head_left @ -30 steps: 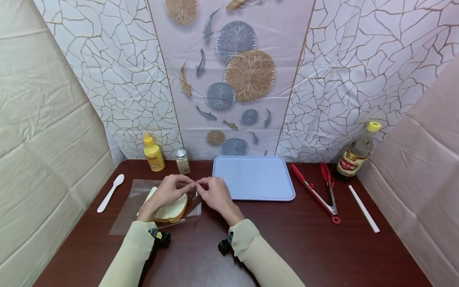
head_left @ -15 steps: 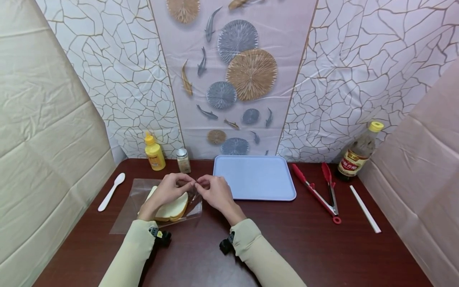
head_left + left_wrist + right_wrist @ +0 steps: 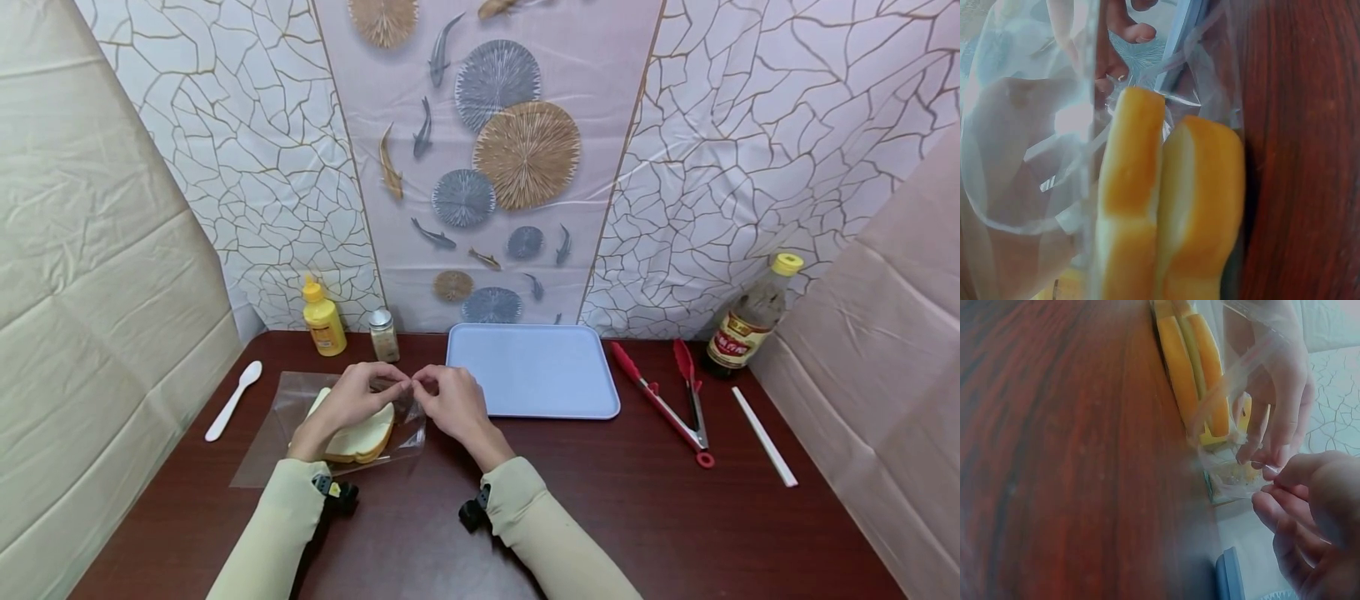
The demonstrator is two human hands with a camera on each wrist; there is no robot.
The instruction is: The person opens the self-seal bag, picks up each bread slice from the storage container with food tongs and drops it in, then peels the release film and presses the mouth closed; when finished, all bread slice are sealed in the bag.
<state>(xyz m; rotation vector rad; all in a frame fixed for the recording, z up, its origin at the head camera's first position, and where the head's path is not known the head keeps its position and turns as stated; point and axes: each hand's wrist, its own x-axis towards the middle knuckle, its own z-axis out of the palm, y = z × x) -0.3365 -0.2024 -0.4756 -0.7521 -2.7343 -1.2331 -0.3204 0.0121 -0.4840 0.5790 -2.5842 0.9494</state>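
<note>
Plastic bag (image 3: 337, 421): clear, lay flat on the table's (image 3: 600, 500) left half, at about 9 o'clock from the blue tray (image 3: 532, 371)
Bread slices (image 3: 360, 437): two, side by side inside the bag
Left hand (image 3: 360, 400): fingertips pinched the bag's open edge, above the bread
Right hand (image 3: 450, 404): fingers curled, pinched the same edge, just at 3 o'clock from the left hand
Yellow bottle (image 3: 322, 321): stood at 12 o'clock from the bag
Red tongs (image 3: 667, 400): at 3 o'clock from the tray
</note>
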